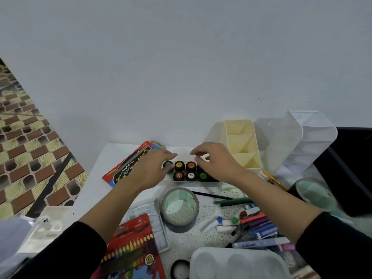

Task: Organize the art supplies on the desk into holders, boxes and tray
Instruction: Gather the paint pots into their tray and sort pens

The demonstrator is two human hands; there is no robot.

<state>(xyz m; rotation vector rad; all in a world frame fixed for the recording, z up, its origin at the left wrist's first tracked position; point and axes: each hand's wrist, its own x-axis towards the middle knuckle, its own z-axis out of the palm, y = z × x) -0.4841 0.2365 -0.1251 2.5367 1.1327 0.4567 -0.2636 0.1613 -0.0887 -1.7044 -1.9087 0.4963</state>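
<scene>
Lettering reads "18" on the pencil box [138, 256] and "Special High Class" on the red box [122, 170]. The left hand [151, 171] grips the teal-capped jar [168, 164]; what the right hand [216, 164] grasps is unclear.

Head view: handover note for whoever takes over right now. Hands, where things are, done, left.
Left hand: fingers and thumb round the teal-capped jar at the left end of the clear box.
Right hand: fingers curled over the box's right end; whether they hold anything is hidden.
Done: six paint jars show in the box, in two rows.
Left: markers, pencils and tape roll lie loose on the desk. The cream holder shows nothing in its three compartments; the clear holder sits tilted beside it.
</scene>
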